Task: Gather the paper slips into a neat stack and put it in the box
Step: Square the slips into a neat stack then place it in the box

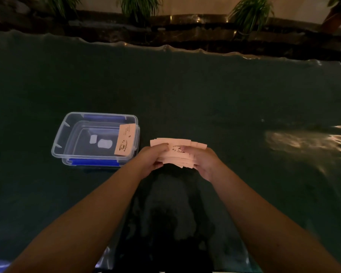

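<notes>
A bunch of pink paper slips point(176, 149) printed with a coffee-cup drawing is held just above the dark table. My left hand point(153, 156) grips its left end, thumb on top. My right hand point(201, 160) grips its right end, thumb on top too. The slips are fanned unevenly, with edges sticking out at the right and bottom. A clear plastic box point(67, 134) with blue side clips stands to the left of my hands. One more pink slip point(125, 140) leans against the box's right inner wall.
The table point(224, 99) is covered in a dark, glossy sheet with a wavy far edge. A glare patch point(303, 142) lies at the right. Potted plants point(250, 12) stand on a ledge behind the table.
</notes>
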### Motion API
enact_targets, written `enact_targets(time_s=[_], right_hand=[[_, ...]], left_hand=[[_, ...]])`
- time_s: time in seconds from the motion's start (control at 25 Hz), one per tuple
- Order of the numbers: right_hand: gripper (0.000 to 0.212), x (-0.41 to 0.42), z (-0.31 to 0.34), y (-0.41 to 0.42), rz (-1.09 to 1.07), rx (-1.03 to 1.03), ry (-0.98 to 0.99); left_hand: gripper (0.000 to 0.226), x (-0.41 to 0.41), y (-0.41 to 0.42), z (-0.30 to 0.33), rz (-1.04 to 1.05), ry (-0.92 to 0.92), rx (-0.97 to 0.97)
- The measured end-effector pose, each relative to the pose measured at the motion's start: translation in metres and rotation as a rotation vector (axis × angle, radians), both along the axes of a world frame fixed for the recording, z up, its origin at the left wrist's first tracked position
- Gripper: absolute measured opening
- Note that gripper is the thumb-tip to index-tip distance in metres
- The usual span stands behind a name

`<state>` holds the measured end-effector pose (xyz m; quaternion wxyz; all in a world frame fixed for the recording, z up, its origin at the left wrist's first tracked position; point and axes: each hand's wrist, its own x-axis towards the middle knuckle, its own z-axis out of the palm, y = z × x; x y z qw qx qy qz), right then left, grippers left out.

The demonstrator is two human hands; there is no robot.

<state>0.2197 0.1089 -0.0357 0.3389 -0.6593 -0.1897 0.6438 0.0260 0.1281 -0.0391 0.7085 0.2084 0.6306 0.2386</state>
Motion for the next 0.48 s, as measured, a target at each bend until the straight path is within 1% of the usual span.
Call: enact_targets(time_s=[0.08,0.16,0.28,0.4,0.48], right_hand=[[0.03,0.0,-0.011,0.007,0.009,-0.009,-0.027],[0.028,0.0,-0.022,0.01,0.022,-0.032,-0.056],[0.039,0.0,-0.034,0.009,0.046,-0.074,-0.079],[0.047,0.002,-0.041,0.008,0.042,-0.082,-0.075],[0.054,0.002,-0.042,0.011,0.026,-0.083,-0.079]], left_hand=[[0.031,0.002,0.007,-0.008,-0.014,0.048,0.003],[0.027,0.004,0.009,-0.014,-0.041,0.104,0.008],[0.018,0.004,0.01,-0.022,-0.088,0.137,-0.028],[0.02,0.005,0.011,-0.028,-0.111,0.185,-0.04],[0.027,0.006,0.013,-0.03,-0.107,0.186,-0.036]])
